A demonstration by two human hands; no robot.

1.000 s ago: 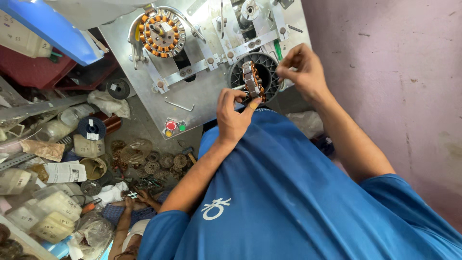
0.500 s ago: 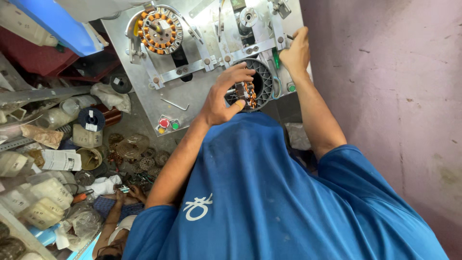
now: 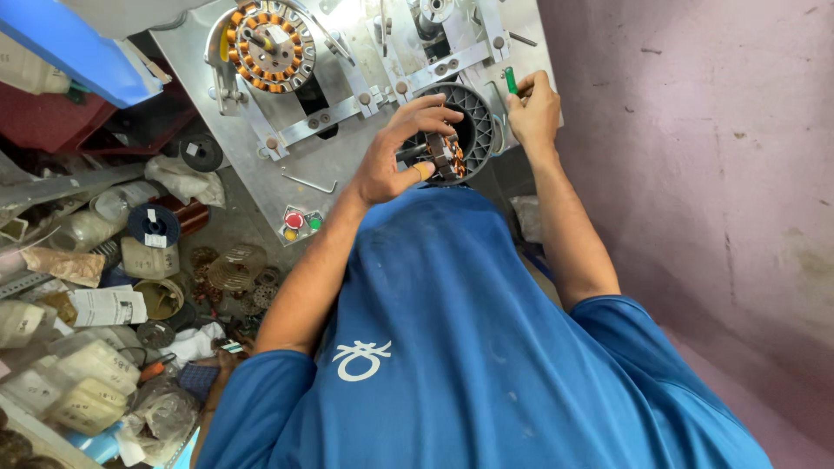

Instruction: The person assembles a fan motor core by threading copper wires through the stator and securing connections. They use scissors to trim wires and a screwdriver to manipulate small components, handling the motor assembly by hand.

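Observation:
My left hand [image 3: 395, 161] grips a small stator with copper windings [image 3: 449, 156] and holds it in the black round ribbed holder [image 3: 478, 122] of a grey metal winding machine [image 3: 347, 165]. My right hand [image 3: 532, 108] is closed around a green handle [image 3: 511, 80] at the machine's right side, just right of the holder. A second stator with orange and copper coils [image 3: 271, 45] sits mounted at the machine's upper left. My blue shirt fills the lower part of the view.
Red, green and yellow buttons [image 3: 300, 222] sit on the machine's front edge. To the left lie a wire spool [image 3: 153, 226], plastic jars [image 3: 87, 378], papers and several metal stator rings [image 3: 234, 265]. A purple wall [image 3: 721, 174] stands close on the right.
My right hand left the stator's edge and took hold of the green handle. My left hand stayed on the stator in the black holder.

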